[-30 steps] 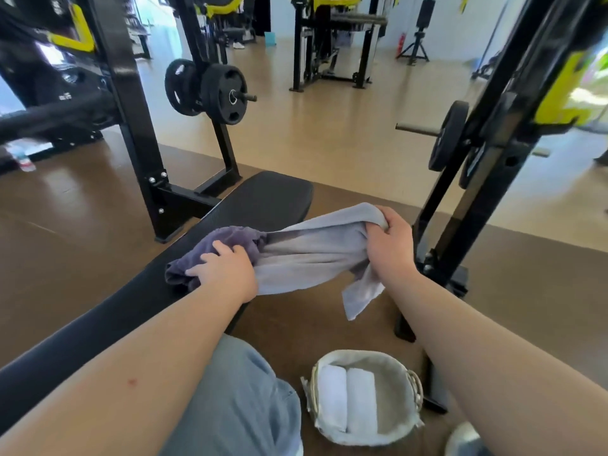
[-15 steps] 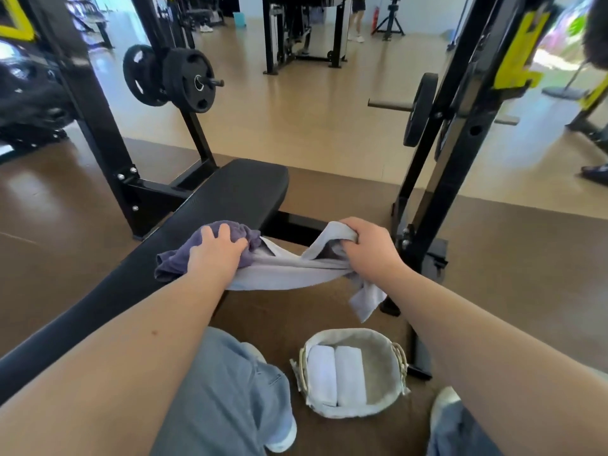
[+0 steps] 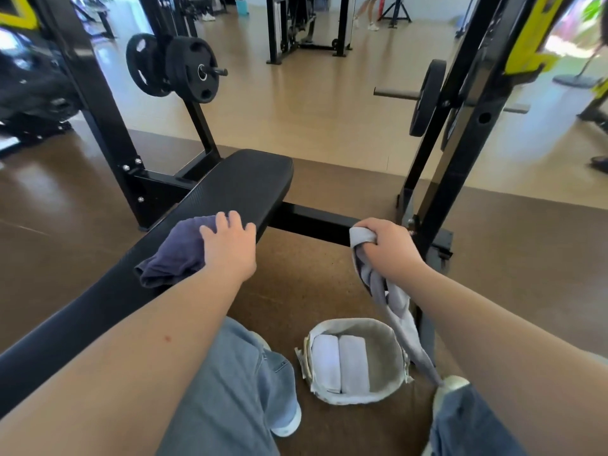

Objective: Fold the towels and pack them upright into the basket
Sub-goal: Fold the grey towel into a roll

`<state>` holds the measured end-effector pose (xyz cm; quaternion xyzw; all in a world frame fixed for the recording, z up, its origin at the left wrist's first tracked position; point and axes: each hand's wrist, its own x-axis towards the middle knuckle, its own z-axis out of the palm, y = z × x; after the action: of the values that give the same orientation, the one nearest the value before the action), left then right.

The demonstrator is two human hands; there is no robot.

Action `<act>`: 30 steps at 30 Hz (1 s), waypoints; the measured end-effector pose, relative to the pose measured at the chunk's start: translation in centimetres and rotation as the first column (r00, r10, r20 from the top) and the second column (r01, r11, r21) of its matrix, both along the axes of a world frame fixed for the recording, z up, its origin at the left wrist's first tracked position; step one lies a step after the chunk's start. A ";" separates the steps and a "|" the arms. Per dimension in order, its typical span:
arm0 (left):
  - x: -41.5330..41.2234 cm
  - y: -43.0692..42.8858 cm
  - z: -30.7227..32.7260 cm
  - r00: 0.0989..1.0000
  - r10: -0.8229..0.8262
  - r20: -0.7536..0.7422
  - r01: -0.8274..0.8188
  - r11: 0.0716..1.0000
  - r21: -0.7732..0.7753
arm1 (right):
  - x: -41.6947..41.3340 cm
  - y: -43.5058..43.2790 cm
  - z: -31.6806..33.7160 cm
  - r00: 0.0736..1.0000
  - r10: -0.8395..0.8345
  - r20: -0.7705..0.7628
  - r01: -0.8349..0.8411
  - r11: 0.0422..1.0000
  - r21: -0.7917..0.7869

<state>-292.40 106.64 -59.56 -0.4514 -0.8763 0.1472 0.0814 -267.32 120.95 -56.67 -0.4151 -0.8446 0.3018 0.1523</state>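
Observation:
A light grey towel [image 3: 393,304] hangs from my right hand [image 3: 386,248], which grips its top end in a fist above the floor. Its tail drops beside the right rim of the round fabric basket [image 3: 390,340]. Two white folded towels [image 3: 340,362] stand side by side in the basket's left half. A crumpled dark purple towel [image 3: 176,251] lies on the black bench [image 3: 237,189]. My left hand [image 3: 230,246] rests on that towel's right end with its fingers spread.
Black rack uprights [image 3: 457,153] with weight plates [image 3: 197,69] stand at both sides of the bench. My knees in blue jeans [image 3: 237,383] and my shoes flank the basket on the brown floor mat. A person walks at the far back.
My right hand has pulled the grey towel to the right, away from my left hand. The towel now hangs down from the right fist. My left hand stays on the purple towel.

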 end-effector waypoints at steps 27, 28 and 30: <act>10.7 6.6 -2.3 0.476 -0.322 0.818 0.139 0.946 0.291 | 3.1 1.3 1.8 0.951 -0.043 -0.307 -0.024 0.977 -0.211; 11.1 7.1 -2.1 0.484 -0.343 0.805 0.106 0.936 0.335 | 3.3 1.5 1.7 0.952 -0.025 -0.305 -0.044 0.976 -0.215; 11.8 8.2 -1.7 0.486 -0.377 0.789 0.087 0.919 0.386 | 3.8 1.9 1.2 0.958 0.001 -0.287 -0.064 0.976 -0.208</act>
<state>-280.58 114.87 -61.23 -0.5629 -0.7438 -0.2367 -0.2718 -263.50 122.84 -55.42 -0.3673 -0.7829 0.4505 0.2217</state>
